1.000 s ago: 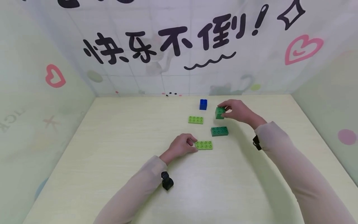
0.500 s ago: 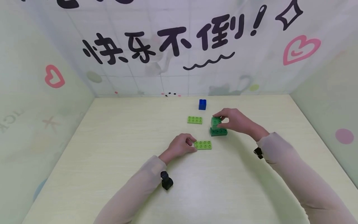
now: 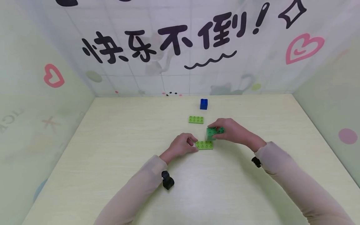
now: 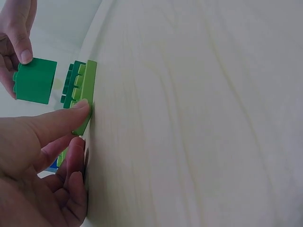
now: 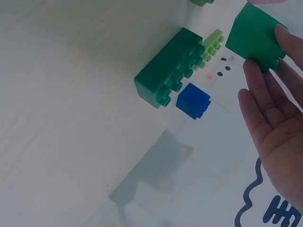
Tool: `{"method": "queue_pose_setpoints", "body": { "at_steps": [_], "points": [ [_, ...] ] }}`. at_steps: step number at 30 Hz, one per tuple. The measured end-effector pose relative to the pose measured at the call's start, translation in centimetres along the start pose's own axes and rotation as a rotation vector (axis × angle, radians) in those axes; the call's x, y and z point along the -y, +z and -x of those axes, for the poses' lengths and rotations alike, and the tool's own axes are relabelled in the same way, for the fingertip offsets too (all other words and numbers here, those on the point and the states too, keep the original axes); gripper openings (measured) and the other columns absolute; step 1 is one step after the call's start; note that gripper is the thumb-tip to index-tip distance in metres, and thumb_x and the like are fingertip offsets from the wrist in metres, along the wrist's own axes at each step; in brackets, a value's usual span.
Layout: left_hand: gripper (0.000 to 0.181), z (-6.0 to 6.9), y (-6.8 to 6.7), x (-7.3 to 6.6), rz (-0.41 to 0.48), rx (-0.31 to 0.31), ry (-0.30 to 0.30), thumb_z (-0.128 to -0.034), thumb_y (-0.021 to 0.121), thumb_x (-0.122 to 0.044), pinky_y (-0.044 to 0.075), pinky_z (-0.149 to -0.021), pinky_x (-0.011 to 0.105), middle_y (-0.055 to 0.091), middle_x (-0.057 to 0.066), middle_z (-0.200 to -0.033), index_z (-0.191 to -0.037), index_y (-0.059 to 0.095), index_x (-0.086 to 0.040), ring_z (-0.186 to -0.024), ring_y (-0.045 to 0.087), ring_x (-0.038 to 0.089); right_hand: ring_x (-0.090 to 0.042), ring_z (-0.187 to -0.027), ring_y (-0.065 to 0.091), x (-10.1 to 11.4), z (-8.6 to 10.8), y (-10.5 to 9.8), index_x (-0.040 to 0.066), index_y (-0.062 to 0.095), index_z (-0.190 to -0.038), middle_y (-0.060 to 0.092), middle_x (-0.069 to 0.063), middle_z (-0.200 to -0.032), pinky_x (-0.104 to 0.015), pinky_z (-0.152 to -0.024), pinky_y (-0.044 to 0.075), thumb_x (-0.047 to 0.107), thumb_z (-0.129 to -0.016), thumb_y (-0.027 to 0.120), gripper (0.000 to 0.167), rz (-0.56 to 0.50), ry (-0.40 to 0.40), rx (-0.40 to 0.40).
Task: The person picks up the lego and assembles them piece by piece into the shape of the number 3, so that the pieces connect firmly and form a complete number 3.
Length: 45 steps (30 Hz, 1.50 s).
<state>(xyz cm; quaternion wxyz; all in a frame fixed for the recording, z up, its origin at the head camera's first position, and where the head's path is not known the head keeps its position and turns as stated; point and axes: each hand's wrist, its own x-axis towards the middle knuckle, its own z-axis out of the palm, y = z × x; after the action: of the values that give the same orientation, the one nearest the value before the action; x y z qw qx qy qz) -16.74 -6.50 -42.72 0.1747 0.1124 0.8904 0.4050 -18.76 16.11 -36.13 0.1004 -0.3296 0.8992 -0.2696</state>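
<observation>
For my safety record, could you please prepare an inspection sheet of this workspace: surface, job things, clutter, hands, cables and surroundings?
Surface: pale wood-grain table
Job's things: green block in the air; near lime brick on the table
Clutter: only dark green brick, far lime brick and blue brick, standing apart
Hands: left hand grips the near lime brick's end; right hand holds the green block
Cables: nothing seen
Surroundings: back wall with black lettering; pale side walls
</observation>
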Motion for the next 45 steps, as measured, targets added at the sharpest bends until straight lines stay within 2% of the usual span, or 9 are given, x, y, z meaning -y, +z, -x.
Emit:
{"method": "queue_pose_setpoints", "body": {
  "at_steps": [7,19,33,38,45],
  "points": [
    [0.028,0.0,-0.1,-0.1,-0.003,0.0,0.004,-0.0736,0.077,-0.016,0.042,-0.068,0.027,0.058,-0.002,-0.082,-0.099,0.066,-0.011,-0.076,0.053,0.013,-0.016,-0.087,0.057,0.1,0.4,1.2,0.003,0.062,-0.116,0.062,-0.004,-0.101,-0.036,-0.075,0.047,0.014,-0.079,0.072,0.04,-0.043,-0.021,0.016],
    [0.029,0.1,-0.1,-0.3,-0.01,0.005,-0.001,-0.0737,0.077,-0.016,0.041,-0.067,0.026,0.059,-0.001,-0.081,-0.099,0.066,-0.01,-0.075,0.053,0.014,-0.019,-0.089,0.058,0.1,0.9,2.4,0.004,0.062,-0.116,0.06,-0.003,-0.1,-0.037,-0.077,0.047,0.012,-0.079,0.072,0.039,0.001,-0.026,0.033],
    [0.029,0.2,-0.2,-0.5,-0.022,0.004,-0.014,-0.0737,0.077,-0.017,0.041,-0.067,0.027,0.058,-0.001,-0.082,-0.1,0.066,-0.011,-0.075,0.052,0.014,-0.019,-0.081,0.057,-0.3,0.8,2.9,0.004,0.064,-0.113,0.059,0.001,-0.093,-0.035,-0.071,0.047,0.015,-0.077,0.074,0.039,-0.006,-0.065,-0.009],
    [0.029,0.1,-0.1,-0.5,-0.028,0.006,-0.014,-0.0734,0.078,-0.018,0.041,-0.066,0.026,0.058,-0.002,-0.082,-0.099,0.066,-0.012,-0.075,0.052,0.013,-0.019,-0.08,0.055,-0.5,0.7,2.7,0.005,0.064,-0.113,0.06,0.0,-0.096,-0.034,-0.069,0.046,0.015,-0.077,0.074,0.039,-0.011,-0.078,-0.011],
    [0.028,0.0,-0.1,-0.5,-0.025,0.014,-0.014,-0.073,0.078,-0.018,0.041,-0.066,0.026,0.058,-0.001,-0.082,-0.098,0.067,-0.011,-0.075,0.052,0.013,-0.02,-0.084,0.056,-0.4,0.8,2.6,0.004,0.064,-0.114,0.061,-0.003,-0.101,-0.038,-0.073,0.047,0.013,-0.077,0.074,0.039,-0.036,-0.078,-0.007]
  ]
}}
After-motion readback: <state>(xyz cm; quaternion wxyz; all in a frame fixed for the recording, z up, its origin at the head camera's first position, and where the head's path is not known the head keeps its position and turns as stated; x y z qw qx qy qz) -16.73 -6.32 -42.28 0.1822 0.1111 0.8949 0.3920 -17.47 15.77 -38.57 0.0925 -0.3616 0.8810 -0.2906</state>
